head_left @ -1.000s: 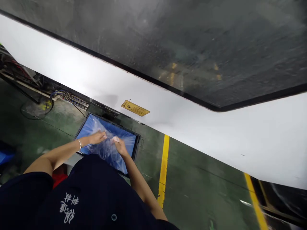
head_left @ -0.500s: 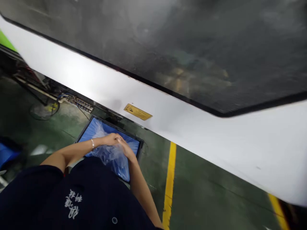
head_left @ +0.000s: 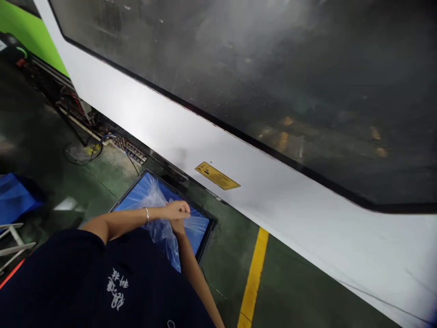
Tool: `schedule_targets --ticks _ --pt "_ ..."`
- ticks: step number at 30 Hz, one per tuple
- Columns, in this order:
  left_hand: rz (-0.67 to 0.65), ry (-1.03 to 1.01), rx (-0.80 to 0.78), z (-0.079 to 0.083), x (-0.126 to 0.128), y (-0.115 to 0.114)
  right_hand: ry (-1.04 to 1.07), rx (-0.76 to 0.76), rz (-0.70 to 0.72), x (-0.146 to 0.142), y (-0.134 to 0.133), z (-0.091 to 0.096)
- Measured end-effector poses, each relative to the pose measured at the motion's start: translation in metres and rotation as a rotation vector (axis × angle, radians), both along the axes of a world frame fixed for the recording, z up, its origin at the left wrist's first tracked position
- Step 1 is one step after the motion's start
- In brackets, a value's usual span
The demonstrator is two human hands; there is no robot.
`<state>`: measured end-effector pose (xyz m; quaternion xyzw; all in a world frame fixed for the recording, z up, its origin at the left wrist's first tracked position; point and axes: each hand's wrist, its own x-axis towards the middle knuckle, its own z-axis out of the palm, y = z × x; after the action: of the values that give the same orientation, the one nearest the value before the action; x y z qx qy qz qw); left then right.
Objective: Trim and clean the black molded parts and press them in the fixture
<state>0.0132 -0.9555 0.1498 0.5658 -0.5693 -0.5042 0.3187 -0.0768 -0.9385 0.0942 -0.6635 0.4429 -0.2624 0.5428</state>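
A crumpled clear plastic bag (head_left: 160, 230) hangs in front of my body, above a blue bin with a black rim (head_left: 206, 237) on the floor. My left hand (head_left: 175, 210), with a bracelet at the wrist, is closed on the top of the bag. My right hand (head_left: 176, 225) sits just under the left one, mostly hidden by it, and touches the same plastic. Its fingers do not show.
A large white machine housing (head_left: 273, 200) with a dark window and a yellow warning label (head_left: 217, 176) runs across in front of me. A yellow floor line (head_left: 252, 278) lies on the green floor. Cables and connectors (head_left: 126, 148) lie at the left, with a blue container (head_left: 15, 198) beyond.
My hands have come together, the left now over the right, bunching the plastic bag. The view has swung to the left.
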Motion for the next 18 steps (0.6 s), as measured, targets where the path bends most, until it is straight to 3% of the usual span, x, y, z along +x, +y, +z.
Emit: schedule_targets --ticks 5,8,13,16,18 --pt "-0.199 -0.081 0.037 -0.012 0.055 -0.027 -0.065 0.149 -0.102 -0.005 -0.001 -0.007" --pt "-0.299 -0.180 0.039 -0.016 0.072 -0.032 -0.092 0.187 -0.172 -0.008 -0.004 -0.009" --pt "-0.264 -0.391 -0.137 -0.007 0.056 0.004 -0.085 0.181 -0.234 -0.009 -0.017 -0.010" --pt "-0.338 -0.442 -0.234 -0.007 0.048 0.033 -0.025 0.137 -0.192 -0.013 -0.019 -0.006" --pt "-0.368 -0.457 -0.283 -0.011 0.051 0.038 0.046 0.093 -0.139 -0.016 -0.018 -0.001"
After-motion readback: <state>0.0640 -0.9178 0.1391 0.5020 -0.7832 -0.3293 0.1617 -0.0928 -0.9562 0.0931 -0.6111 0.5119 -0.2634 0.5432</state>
